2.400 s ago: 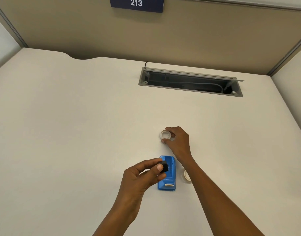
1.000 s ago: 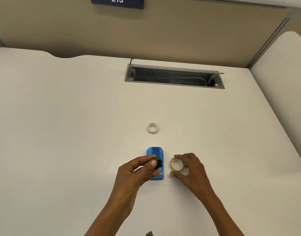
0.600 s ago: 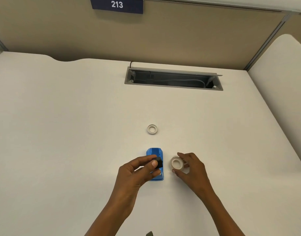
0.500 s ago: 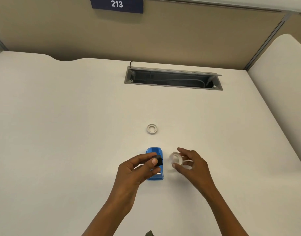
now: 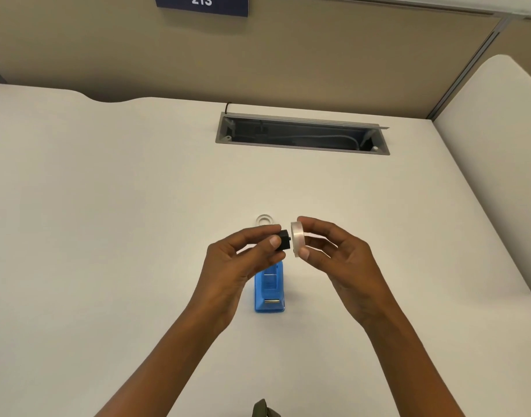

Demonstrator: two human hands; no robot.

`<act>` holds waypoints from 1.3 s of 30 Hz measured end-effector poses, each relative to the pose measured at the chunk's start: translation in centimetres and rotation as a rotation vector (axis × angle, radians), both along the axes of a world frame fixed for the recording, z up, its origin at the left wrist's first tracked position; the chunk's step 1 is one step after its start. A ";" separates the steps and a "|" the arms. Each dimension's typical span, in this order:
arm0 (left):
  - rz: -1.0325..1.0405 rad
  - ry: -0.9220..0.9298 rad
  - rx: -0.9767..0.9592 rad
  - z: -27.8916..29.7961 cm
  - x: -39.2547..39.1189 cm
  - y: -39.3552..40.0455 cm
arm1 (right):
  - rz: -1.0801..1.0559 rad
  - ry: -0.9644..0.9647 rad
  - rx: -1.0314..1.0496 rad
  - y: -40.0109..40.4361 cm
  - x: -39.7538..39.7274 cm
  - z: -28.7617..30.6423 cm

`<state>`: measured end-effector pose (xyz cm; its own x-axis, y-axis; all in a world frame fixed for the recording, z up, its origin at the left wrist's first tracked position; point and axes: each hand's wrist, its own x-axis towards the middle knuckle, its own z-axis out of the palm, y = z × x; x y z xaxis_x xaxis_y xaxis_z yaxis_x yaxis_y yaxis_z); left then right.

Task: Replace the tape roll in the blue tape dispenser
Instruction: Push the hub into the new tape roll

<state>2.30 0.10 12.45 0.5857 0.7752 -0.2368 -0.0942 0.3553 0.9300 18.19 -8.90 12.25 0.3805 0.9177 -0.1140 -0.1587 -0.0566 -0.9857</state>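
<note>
Now the right hand [image 5: 336,254] had lifted the clear tape roll [image 5: 297,239] off the tabletop, pinching it against the black plastic hub [image 5: 283,242] pinched in the left hand [image 5: 243,260]; threading seemed next.

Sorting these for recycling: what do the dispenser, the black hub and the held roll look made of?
Dispenser: glossy blue plastic, slightly see-through. Black hub: matte, probably plastic. Tape roll: cloudy translucent film, likely plastic.
</note>
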 end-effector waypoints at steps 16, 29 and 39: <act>-0.026 -0.037 0.104 2.9 0.0 0.2 | 0.034 -0.046 0.111 0.7 -0.5 3.3; 0.025 -0.042 0.176 4.7 0.6 1.5 | 0.023 -0.139 0.169 2.0 0.0 5.4; 0.055 -0.066 0.184 5.6 0.8 2.1 | 0.038 -0.181 0.211 2.8 0.2 6.4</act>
